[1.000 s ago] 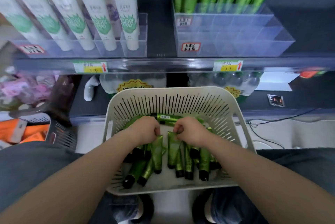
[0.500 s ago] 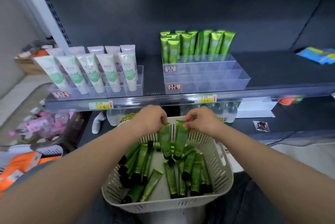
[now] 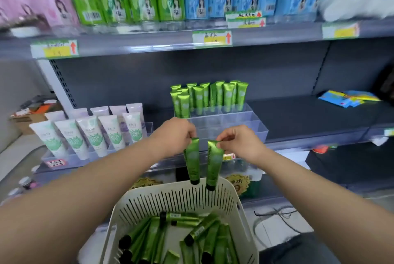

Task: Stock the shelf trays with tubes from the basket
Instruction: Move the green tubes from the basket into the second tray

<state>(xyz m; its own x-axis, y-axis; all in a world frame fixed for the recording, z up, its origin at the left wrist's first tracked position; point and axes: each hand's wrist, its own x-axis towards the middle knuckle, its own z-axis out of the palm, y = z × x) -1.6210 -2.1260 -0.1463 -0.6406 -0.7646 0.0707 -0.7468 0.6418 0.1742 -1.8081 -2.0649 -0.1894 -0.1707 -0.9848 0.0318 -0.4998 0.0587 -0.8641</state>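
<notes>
Both your forearms reach forward from the lower corners, with the hands side by side above the far rim of the basket (image 3: 162, 189) and just in front of the clear shelf tray (image 3: 234, 129). Your left hand (image 3: 174, 133) pinches the crimped top end of a green tube (image 3: 191, 161) between thumb and fingertips, knuckles up. Your right hand (image 3: 238, 144) pinches a second green tube (image 3: 214, 167) the same way. Both hang cap-down, near each other but apart, caps level with the basket's rim. More loose tubes (image 3: 181, 238) lie in the basket below, and upright tubes (image 3: 210, 97) fill the tray's back rows.
</notes>
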